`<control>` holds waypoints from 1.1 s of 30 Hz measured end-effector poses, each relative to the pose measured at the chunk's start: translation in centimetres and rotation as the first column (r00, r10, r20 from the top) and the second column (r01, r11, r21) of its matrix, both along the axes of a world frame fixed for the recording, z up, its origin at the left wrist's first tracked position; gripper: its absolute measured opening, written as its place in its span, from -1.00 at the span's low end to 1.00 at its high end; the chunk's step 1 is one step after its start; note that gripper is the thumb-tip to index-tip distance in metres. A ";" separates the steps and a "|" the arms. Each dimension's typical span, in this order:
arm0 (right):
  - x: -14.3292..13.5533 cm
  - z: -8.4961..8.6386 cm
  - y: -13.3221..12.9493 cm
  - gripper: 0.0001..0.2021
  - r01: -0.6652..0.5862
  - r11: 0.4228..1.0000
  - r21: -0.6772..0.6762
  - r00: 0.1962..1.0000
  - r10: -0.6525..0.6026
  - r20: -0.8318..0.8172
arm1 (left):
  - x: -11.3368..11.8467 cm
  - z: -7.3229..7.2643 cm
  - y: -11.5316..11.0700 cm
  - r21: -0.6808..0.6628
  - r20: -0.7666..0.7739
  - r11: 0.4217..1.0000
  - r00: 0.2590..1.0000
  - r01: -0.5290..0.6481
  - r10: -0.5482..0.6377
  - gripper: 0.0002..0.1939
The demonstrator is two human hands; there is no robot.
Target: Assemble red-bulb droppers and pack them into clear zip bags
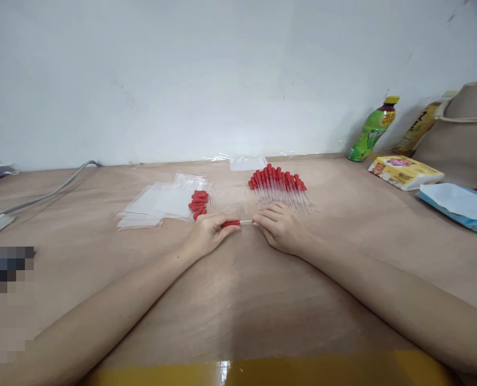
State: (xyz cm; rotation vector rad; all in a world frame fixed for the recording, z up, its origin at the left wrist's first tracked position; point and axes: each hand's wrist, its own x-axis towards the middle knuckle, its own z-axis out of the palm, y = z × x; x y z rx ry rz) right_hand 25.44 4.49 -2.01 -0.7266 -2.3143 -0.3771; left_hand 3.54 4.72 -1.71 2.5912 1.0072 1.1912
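Note:
Between thumb and fingers, my left hand (210,233) pinches a red rubber dropper bulb (232,222). A clear dropper tube (246,222) runs from the bulb's right end to my right hand (281,228), whose fingers are closed on it. Behind my left hand lies a small pile of loose red bulbs (198,201). Several clear bare tubes (228,199) lie side by side just right of that pile. Beyond my right hand is a fanned row of droppers with red bulbs on their tubes (278,182).
Clear plastic bags (153,201) are stacked at the left, near a grey cable (61,185). At the right stand a green bottle (373,131), a tissue pack (405,171), a blue-and-white packet (461,206) and a beige bag (459,139). Yellow tape (270,370) lines the table's front edge.

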 end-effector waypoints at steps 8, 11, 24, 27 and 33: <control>-0.1 -0.4 0.2 -0.78 -0.110 0.994 -0.007 0.993 0.110 -0.034 | 0.1 0.1 -0.4 -0.032 -0.021 0.998 0.998 0.062 -0.062 -0.83; -0.2 -0.4 0.1 -0.77 -0.102 0.994 -0.030 0.995 0.101 -0.011 | 0.2 0.1 -0.5 -0.043 -0.029 0.996 0.997 0.074 -0.075 -0.83; -1.1 -0.6 0.1 -0.76 -0.101 0.991 -0.090 0.995 0.099 -0.022 | 0.2 -0.1 -0.2 -0.052 -0.044 0.995 0.995 0.087 -0.090 -0.83; -1.2 -0.4 0.2 -0.76 -0.110 0.990 -0.091 0.994 0.110 -0.012 | 0.1 -0.2 -0.1 -0.047 -0.044 0.995 0.994 0.093 -0.095 -0.83; -1.1 1.0 -0.4 -0.79 0.056 0.998 -0.034 0.990 -0.051 0.128 | 0.1 -0.2 0.1 0.023 -0.078 0.999 0.996 0.034 -0.033 -0.85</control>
